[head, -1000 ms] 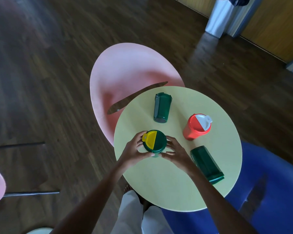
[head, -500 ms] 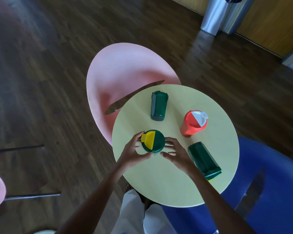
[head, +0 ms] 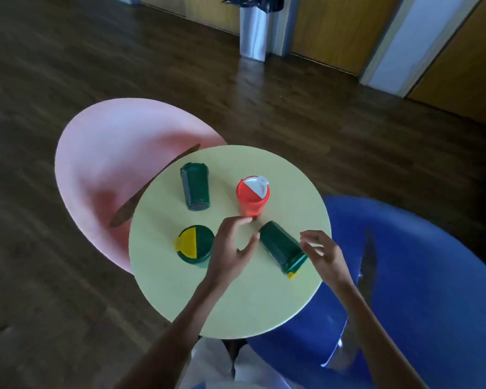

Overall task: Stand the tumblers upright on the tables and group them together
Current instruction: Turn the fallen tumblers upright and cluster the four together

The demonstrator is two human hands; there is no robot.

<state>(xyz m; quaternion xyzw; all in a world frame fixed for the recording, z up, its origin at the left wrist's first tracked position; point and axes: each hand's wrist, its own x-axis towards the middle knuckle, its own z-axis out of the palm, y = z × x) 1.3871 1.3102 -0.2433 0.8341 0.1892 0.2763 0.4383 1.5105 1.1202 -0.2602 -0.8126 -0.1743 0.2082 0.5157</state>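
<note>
On the round pale yellow table (head: 253,299) stand two upright tumblers: a green one with a green-and-yellow lid (head: 194,249) at the near left and a red one with a red-and-white lid (head: 252,196) at the far right. Two green tumblers lie on their sides, one at the far left (head: 195,190), one at the near right (head: 282,250) with its lid toward me. My left hand (head: 230,249) is open just left of that lying tumbler's base. My right hand (head: 321,255) is open at its lid end. Neither hand grips it.
A pink chair (head: 107,169) sits under the table's left side and a blue chair (head: 421,276) under its right. Dark wooden floor surrounds them. A metal bin (head: 253,32) stands by wooden doors at the back.
Both hands have let go of the upright green tumbler with the yellow lid and moved right, to either end of the lying green tumbler. The camera has tilted up.
</note>
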